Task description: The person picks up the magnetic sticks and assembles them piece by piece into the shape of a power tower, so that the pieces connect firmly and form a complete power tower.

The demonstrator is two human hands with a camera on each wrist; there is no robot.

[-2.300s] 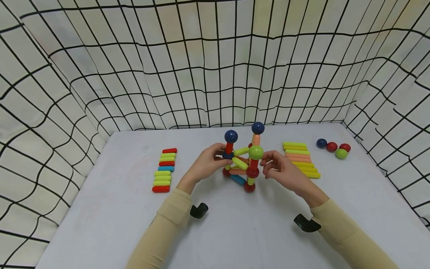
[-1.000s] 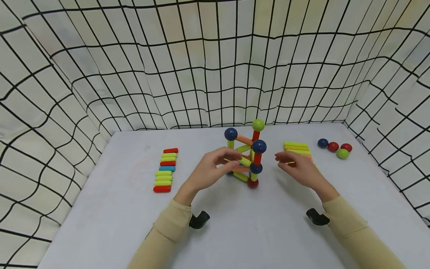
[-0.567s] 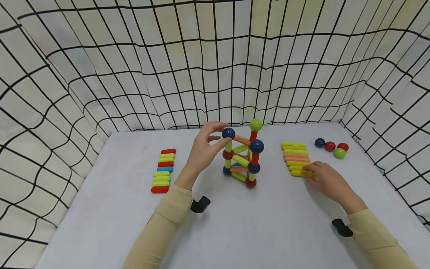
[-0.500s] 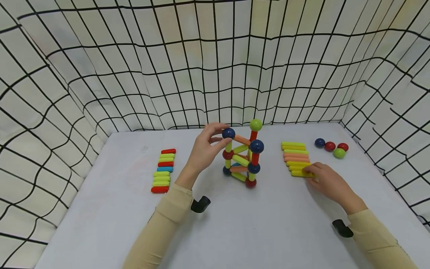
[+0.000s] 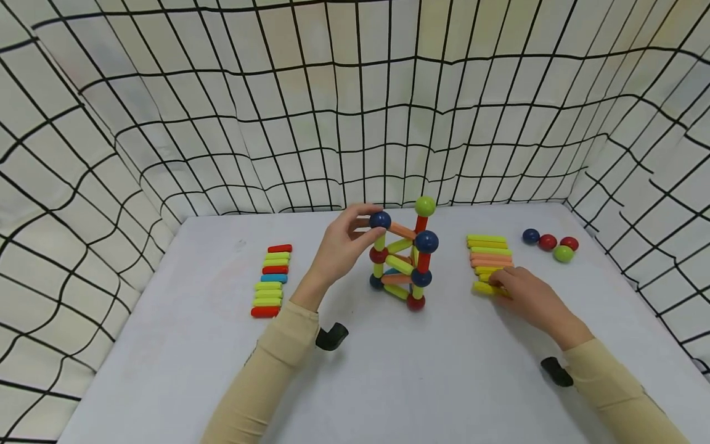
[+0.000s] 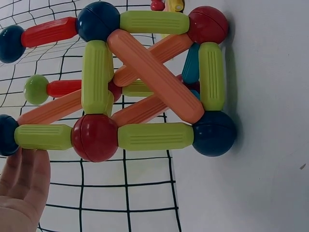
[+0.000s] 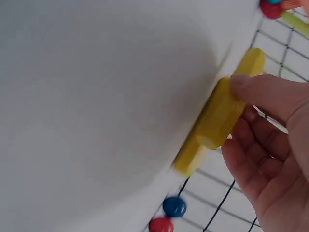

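Note:
A tower of magnetic rods and balls (image 5: 398, 264) stands upright on the white table, with a green ball (image 5: 425, 206) at its highest point. My left hand (image 5: 339, 250) pinches the blue ball (image 5: 380, 220) at the tower's upper left corner, thumb in front. In the left wrist view, fingers touch that blue ball (image 6: 7, 135) at the left edge, and crossed orange rods (image 6: 154, 75) brace the side. Between thumb and fingers, my right hand (image 5: 529, 299) pinches a yellow magnetic rod (image 7: 219, 113), slightly raised at the near end of a rod row. Another yellow rod (image 7: 190, 157) lies behind it.
Yellow, lime and orange rods (image 5: 490, 250) form the row right of the tower. Red, lime and blue rods (image 5: 272, 279) lie in a column at left. Loose balls (image 5: 548, 242) sit at the back right. Black netting (image 5: 344, 123) surrounds the table's back and sides.
The tower has been turned round. My left hand has risen to its upper blue ball. My right hand has gone right to the rod row and drawn the nearest yellow rod from it.

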